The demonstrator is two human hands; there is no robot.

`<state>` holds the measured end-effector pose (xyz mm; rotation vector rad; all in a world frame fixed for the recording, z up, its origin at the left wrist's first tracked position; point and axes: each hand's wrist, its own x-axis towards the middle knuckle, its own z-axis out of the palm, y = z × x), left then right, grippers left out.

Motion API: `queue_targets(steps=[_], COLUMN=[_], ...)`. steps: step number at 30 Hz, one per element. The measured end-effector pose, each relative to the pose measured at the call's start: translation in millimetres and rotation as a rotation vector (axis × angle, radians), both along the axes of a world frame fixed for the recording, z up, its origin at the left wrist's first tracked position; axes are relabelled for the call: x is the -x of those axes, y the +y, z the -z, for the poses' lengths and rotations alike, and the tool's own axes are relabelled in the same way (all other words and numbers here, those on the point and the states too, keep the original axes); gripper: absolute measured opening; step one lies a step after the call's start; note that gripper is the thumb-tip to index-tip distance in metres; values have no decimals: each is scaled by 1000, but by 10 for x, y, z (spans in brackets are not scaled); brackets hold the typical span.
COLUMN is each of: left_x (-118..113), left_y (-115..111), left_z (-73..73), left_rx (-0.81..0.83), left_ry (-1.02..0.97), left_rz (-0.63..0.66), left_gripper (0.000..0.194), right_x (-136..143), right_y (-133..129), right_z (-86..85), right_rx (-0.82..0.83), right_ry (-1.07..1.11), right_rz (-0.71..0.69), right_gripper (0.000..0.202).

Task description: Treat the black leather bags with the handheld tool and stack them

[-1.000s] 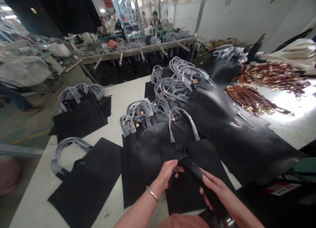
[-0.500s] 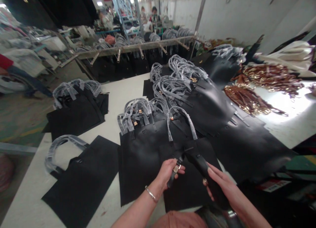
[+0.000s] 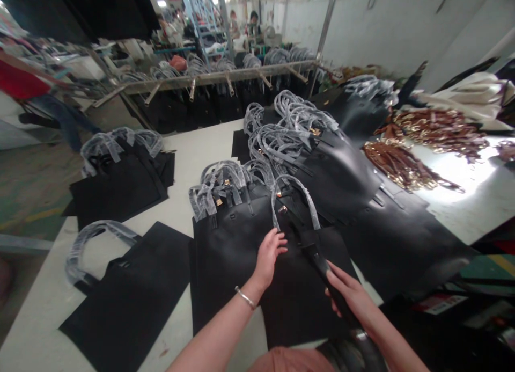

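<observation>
Our left hand (image 3: pixel 269 258) has its fingers apart and slightly bent, and we see nothing held inside it; whether it touches the leather-like surface below, we cannot tell. Our right hand (image 3: pixel 349 291) is closed around a long black object (image 3: pixel 321 264), whose far end points forward and to the left.

Going from the largest thing to the smallest, we have first the pale table (image 3: pixel 193 153), which carries everything near us. Beyond its far edge stands a metal rack (image 3: pixel 217 81), with many wrapped handles showing behind its bar. On the right half of the table is a large heap of black bags (image 3: pixel 341 170), shiny and overlapping. The front black bag (image 3: pixel 301 310) lies flat at the near edge, directly in front of us and under both hands. To our left, one single bag (image 3: pixel 129 291) lies turned at an angle, and behind it is a smaller pile of bags (image 3: pixel 116 192). On the far right we see brown straps (image 3: pixel 406 165) with gold-coloured metal parts, gathered in bunches.

Smaller is the wrapped handle (image 3: pixel 309 197), which makes an arch just beyond our left hand. Around our left wrist is a silver-coloured bracelet (image 3: pixel 245 298). Smallest is a shiny piece (image 3: pixel 282 209) inside this arch, too blurred for us to name.
</observation>
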<state>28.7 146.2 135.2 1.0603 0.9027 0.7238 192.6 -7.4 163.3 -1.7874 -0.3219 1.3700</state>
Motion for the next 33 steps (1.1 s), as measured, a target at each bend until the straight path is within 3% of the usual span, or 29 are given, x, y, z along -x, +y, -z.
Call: queue_targets(steps=[3, 5, 9, 13, 19, 22, 28, 33], left_x=[115, 196, 264, 310, 467, 496, 517, 547], left_y=[-172, -296, -395, -337, -141, -60, 45, 107], left_z=[260, 428, 586, 625, 623, 602, 588, 522], left_rx=[-486, -738, -920, -920, -649, -551, -508, -570], left_ry=[402, 531, 574, 559, 611, 548, 511, 699], left_rz=[218, 347, 422, 434, -60, -77, -23, -146], left_gripper=[28, 33, 44, 45, 50, 55, 67, 83], right_x=[-9, 8, 46, 81, 142, 209, 349, 366], right_y=[83, 156, 351, 437, 193, 199, 445, 360], right_z=[83, 126, 157, 103, 97, 162, 216, 157], right_rx=[20, 25, 0, -73, 14, 33, -11, 15], right_ry=[-18, -24, -51, -112, 64, 103, -26, -27], right_rz=[-26, -37, -38, -21, -238, -284, -315, -360], right_gripper=[71, 69, 64, 64, 66, 65, 63, 62])
